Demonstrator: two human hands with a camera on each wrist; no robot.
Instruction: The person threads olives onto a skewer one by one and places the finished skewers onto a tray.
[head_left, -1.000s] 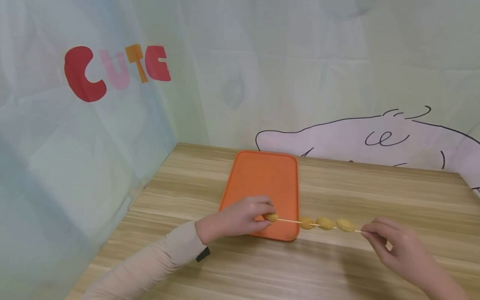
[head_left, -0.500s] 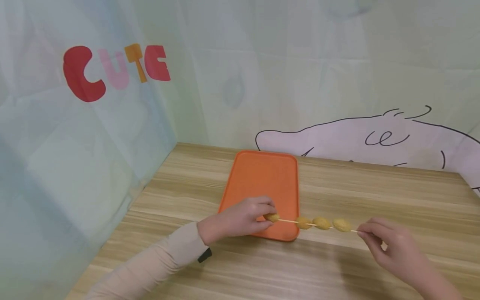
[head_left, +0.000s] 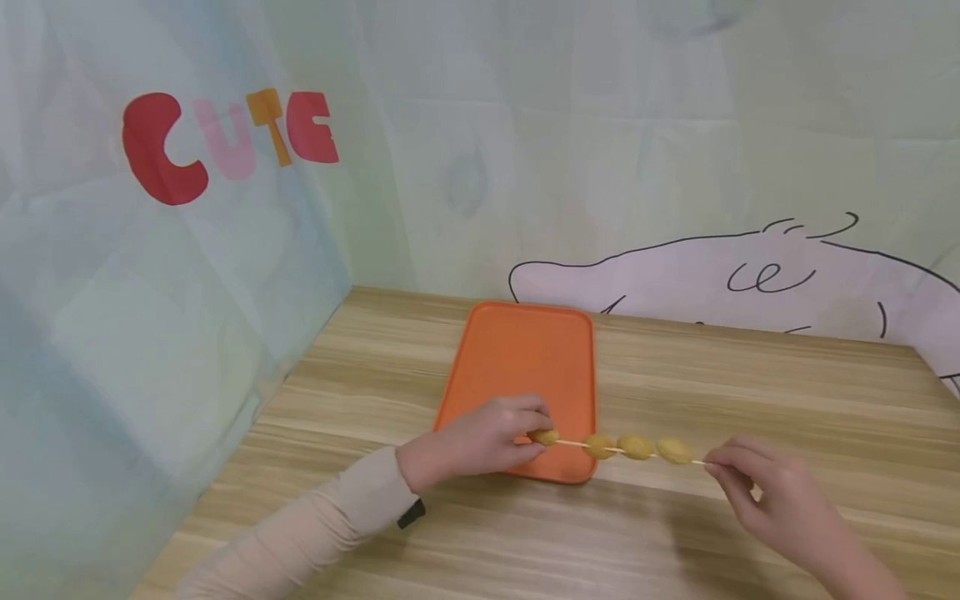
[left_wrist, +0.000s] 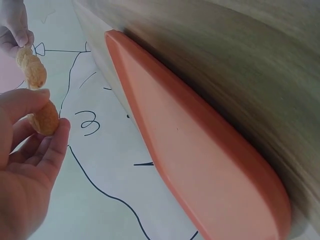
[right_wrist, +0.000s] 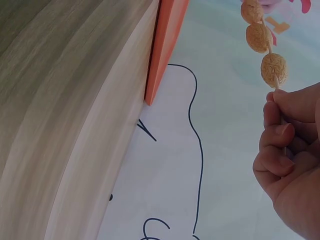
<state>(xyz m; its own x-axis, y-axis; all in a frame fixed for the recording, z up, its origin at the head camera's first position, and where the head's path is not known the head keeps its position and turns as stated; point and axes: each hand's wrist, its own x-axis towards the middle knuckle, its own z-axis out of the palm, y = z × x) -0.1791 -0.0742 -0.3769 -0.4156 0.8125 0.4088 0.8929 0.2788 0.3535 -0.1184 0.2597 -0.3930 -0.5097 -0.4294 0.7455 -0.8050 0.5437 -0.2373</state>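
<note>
Over the near end of the orange tray (head_left: 528,358), my left hand (head_left: 480,437) pinches a golden-brown puffed ball (head_left: 546,436) between thumb and fingers. A thin wooden skewer (head_left: 572,443) meets that ball from the right; the left wrist view hides how deep its tip sits. Three more puffed balls (head_left: 635,447) with wrinkled skins are threaded along the skewer, the leftmost over the tray's right rim. At the skewer's right end my right hand (head_left: 780,496) pinches the stick, its other fingers curled in the right wrist view (right_wrist: 290,145). Both hands are raised above the table.
The tray lies flat on a wood-grain table (head_left: 750,392), its far end near the back wall. Fabric backdrops stand behind and at the left, with coloured letters (head_left: 232,137) and a line-drawn figure (head_left: 757,287). A dark band shows under my left sleeve (head_left: 352,500).
My right hand has shifted left, carrying the skewer and its three balls with it. The bare stretch of stick beside the left hand's ball is shorter. My left hand has barely moved.
</note>
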